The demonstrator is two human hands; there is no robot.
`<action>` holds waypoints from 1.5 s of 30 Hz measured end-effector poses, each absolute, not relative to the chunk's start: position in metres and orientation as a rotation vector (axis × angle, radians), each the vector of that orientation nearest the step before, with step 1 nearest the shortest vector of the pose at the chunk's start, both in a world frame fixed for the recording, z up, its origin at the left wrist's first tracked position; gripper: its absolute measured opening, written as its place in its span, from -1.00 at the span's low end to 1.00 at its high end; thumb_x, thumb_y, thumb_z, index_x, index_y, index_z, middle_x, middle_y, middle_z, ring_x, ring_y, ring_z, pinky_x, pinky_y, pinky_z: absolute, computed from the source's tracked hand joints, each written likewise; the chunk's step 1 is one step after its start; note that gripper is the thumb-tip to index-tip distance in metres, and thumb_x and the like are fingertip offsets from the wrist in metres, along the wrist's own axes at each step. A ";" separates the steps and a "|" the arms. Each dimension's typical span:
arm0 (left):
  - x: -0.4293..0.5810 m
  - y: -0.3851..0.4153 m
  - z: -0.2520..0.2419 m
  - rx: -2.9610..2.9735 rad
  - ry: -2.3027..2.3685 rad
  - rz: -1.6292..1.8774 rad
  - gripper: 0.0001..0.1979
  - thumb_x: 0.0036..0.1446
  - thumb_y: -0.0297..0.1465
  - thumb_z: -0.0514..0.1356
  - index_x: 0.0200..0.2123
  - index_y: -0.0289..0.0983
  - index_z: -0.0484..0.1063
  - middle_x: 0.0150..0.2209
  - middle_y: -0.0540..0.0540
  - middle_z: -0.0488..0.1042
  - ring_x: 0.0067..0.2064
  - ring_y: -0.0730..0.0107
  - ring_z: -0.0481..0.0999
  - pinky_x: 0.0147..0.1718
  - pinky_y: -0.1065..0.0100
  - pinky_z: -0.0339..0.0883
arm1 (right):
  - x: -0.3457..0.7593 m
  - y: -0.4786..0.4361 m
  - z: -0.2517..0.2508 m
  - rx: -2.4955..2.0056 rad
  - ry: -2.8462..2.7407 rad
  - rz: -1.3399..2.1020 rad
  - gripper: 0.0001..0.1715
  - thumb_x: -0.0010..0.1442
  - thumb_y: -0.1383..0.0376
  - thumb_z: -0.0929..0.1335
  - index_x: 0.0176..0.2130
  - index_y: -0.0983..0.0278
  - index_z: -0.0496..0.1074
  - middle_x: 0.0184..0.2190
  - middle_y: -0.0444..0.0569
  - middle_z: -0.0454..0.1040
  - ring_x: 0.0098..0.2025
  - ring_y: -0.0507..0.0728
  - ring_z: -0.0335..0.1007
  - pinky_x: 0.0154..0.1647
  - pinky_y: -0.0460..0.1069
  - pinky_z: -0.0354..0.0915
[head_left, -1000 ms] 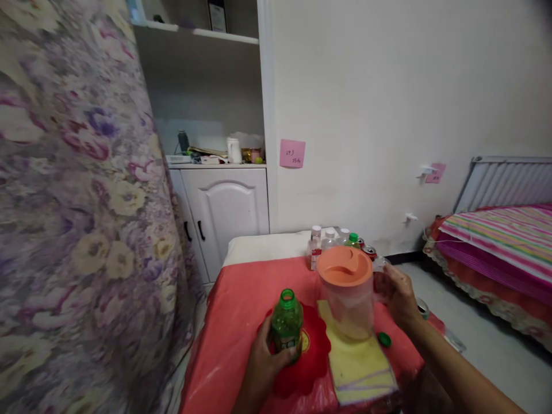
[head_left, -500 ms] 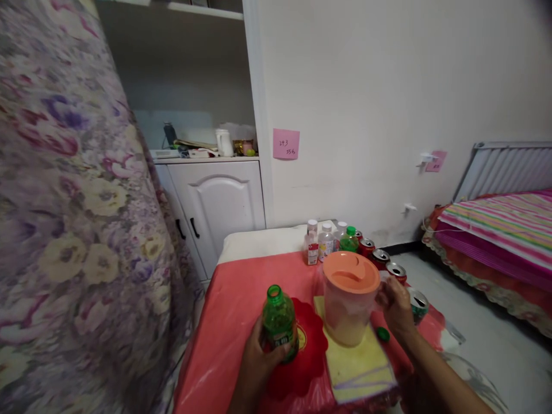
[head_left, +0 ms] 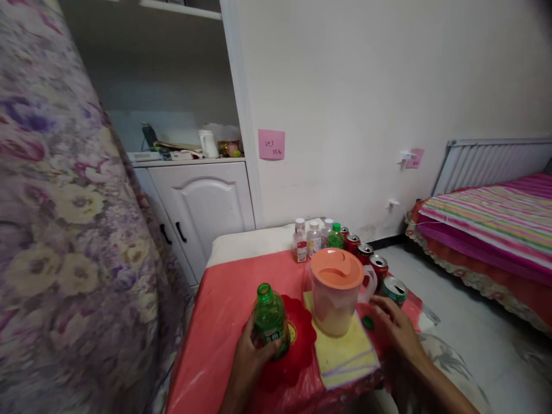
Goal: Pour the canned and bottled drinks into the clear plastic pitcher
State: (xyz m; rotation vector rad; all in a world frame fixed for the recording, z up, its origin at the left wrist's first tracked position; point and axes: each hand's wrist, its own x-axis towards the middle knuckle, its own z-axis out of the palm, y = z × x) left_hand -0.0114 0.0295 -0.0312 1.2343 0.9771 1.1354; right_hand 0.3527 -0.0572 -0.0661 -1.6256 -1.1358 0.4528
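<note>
My left hand point(head_left: 255, 348) is wrapped round a green plastic bottle point(head_left: 271, 322), uncapped and upright over a red scalloped plate point(head_left: 299, 345). A clear pitcher point(head_left: 334, 307) with an orange lid point(head_left: 337, 268) stands on a folded yellow cloth point(head_left: 345, 356); pale liquid shows in its lower part. Off the pitcher's handle point(head_left: 369, 283), my right hand point(head_left: 395, 325) is open, fingers stretched toward a small green bottle cap point(head_left: 368, 322) on the red tablecloth. It holds nothing that I can see.
Behind the pitcher stand several capped bottles point(head_left: 314, 238) and a row of drink cans point(head_left: 378, 267) along the table's right side. The red tablecloth point(head_left: 233, 293) covers most of the table. A flowered curtain point(head_left: 73, 230) hangs at left; a bed point(head_left: 483, 230) is at far right.
My right hand has let go of the pitcher's handle and moved down near the green cap. The left hand still holds the bottle. The whole view has shifted slightly.
</note>
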 end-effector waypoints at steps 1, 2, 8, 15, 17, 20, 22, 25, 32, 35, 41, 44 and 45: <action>-0.011 0.029 -0.031 1.226 0.966 1.139 -0.11 -0.28 -0.30 0.50 0.15 -0.37 0.29 0.07 -0.35 0.56 0.08 -0.14 0.55 0.05 0.06 0.43 | 0.353 -0.061 -0.073 -1.679 -1.211 0.429 -0.50 0.18 0.00 0.27 -0.05 0.24 0.49 -0.04 0.11 0.54 -0.08 0.27 0.48 -0.07 0.14 0.40; -0.010 0.029 -0.031 1.218 0.953 1.147 -0.13 -0.28 -0.30 0.50 0.15 -0.35 0.30 0.06 -0.32 0.57 0.07 -0.13 0.56 0.05 0.07 0.44 | 0.353 -0.064 -0.080 -1.726 -1.277 0.399 -0.52 0.16 0.05 0.28 -0.05 0.25 0.50 -0.07 0.11 0.54 -0.09 0.27 0.49 -0.06 0.14 0.40; -0.013 0.026 -0.024 1.183 0.967 1.263 -0.24 -0.32 -0.32 0.49 0.04 -0.33 0.41 -0.07 -0.24 0.64 -0.04 -0.06 0.62 -0.06 0.13 0.50 | 0.349 -0.056 -0.103 -1.924 -1.413 0.333 -0.41 0.06 0.16 0.28 0.07 0.29 0.43 -0.04 0.14 0.49 0.01 0.29 0.46 0.07 0.15 0.35; -0.037 0.023 0.001 1.146 1.060 1.303 -0.31 -0.33 -0.35 0.50 -0.04 -0.31 0.44 -0.07 -0.22 0.64 -0.02 -0.03 0.61 -0.02 0.12 0.47 | 0.350 -0.052 -0.105 -1.961 -1.469 0.346 -0.52 0.09 0.16 0.25 -0.09 0.33 0.51 -0.15 0.15 0.50 -0.06 0.28 0.48 -0.01 0.11 0.37; -0.042 0.020 0.007 1.130 1.079 1.322 -0.34 -0.31 -0.34 0.50 -0.05 -0.29 0.44 -0.08 -0.19 0.64 -0.03 0.01 0.61 -0.01 0.12 0.46 | 0.350 -0.054 -0.105 -1.940 -1.468 0.339 -0.54 0.09 0.16 0.26 -0.12 0.33 0.52 -0.17 0.14 0.51 -0.07 0.28 0.47 -0.01 0.12 0.37; -0.046 0.016 0.012 1.119 1.086 1.344 -0.36 -0.29 -0.32 0.50 -0.06 -0.27 0.45 -0.11 -0.15 0.64 -0.05 0.03 0.62 0.00 0.11 0.45 | 0.350 -0.055 -0.103 -1.882 -1.460 0.323 -0.57 0.04 0.16 0.29 -0.16 0.30 0.53 -0.21 0.11 0.53 -0.11 0.29 0.48 -0.03 0.14 0.38; -0.047 0.014 0.013 1.117 1.083 1.354 -0.36 -0.32 -0.32 0.50 -0.08 -0.28 0.46 -0.13 -0.16 0.65 -0.06 0.01 0.62 -0.02 0.10 0.46 | 0.351 -0.057 -0.100 -1.848 -1.452 0.316 -0.59 0.01 0.16 0.31 -0.19 0.29 0.54 -0.25 0.09 0.55 -0.14 0.29 0.49 -0.03 0.15 0.38; -0.047 0.012 0.010 1.123 1.056 1.357 -0.34 -0.32 -0.32 0.51 -0.07 -0.29 0.45 -0.10 -0.18 0.64 -0.04 0.01 0.61 -0.01 0.12 0.46 | 0.350 -0.067 -0.093 -1.814 -1.414 0.337 -0.60 0.03 0.09 0.33 -0.22 0.28 0.53 -0.24 0.09 0.58 -0.15 0.30 0.50 -0.04 0.16 0.39; -0.042 0.015 -0.006 1.109 1.009 1.370 -0.22 -0.35 -0.31 0.51 0.03 -0.33 0.41 -0.05 -0.25 0.62 -0.02 -0.04 0.60 -0.01 0.11 0.45 | 0.307 -0.114 -0.071 -1.535 -1.075 0.829 -0.51 0.03 -0.07 0.40 -0.15 0.18 0.52 -0.37 -0.05 0.57 -0.42 0.21 0.46 -0.49 0.04 0.34; -0.036 0.014 -0.009 1.112 0.995 1.364 -0.22 -0.37 -0.31 0.50 0.03 -0.34 0.43 -0.08 -0.25 0.63 -0.03 -0.05 0.61 -0.02 0.11 0.45 | 0.277 -0.119 -0.061 -1.389 -1.064 0.880 -0.56 -0.04 0.00 0.46 -0.20 0.18 0.55 -0.37 -0.06 0.54 -0.30 0.21 0.46 -0.33 0.04 0.37; -0.036 0.010 -0.003 1.142 0.997 1.353 -0.29 -0.36 -0.35 0.50 -0.03 -0.33 0.47 -0.12 -0.22 0.65 -0.05 -0.02 0.61 -0.01 0.12 0.45 | 0.232 -0.110 -0.060 -1.235 -1.126 1.179 -0.57 0.00 -0.02 0.46 -0.25 0.22 0.49 -0.54 -0.23 0.33 -0.56 0.00 0.16 -0.51 -0.07 0.15; -0.042 0.008 0.002 1.154 1.004 1.337 -0.30 -0.35 -0.37 0.49 -0.02 -0.33 0.46 -0.13 -0.22 0.65 -0.06 -0.02 0.62 -0.05 0.12 0.48 | 0.219 -0.110 -0.068 -1.172 -1.170 1.266 -0.58 -0.02 -0.03 0.47 -0.32 0.22 0.45 -0.54 -0.25 0.27 -0.57 -0.03 0.09 -0.52 -0.08 0.16; -0.044 0.007 0.003 1.155 1.006 1.331 -0.29 -0.34 -0.38 0.49 -0.02 -0.33 0.46 -0.12 -0.22 0.65 -0.06 -0.02 0.62 -0.05 0.12 0.48 | 0.216 -0.111 -0.070 -1.167 -1.194 1.284 -0.59 -0.02 -0.03 0.47 -0.32 0.21 0.45 -0.53 -0.25 0.25 -0.57 -0.03 0.07 -0.52 -0.08 0.16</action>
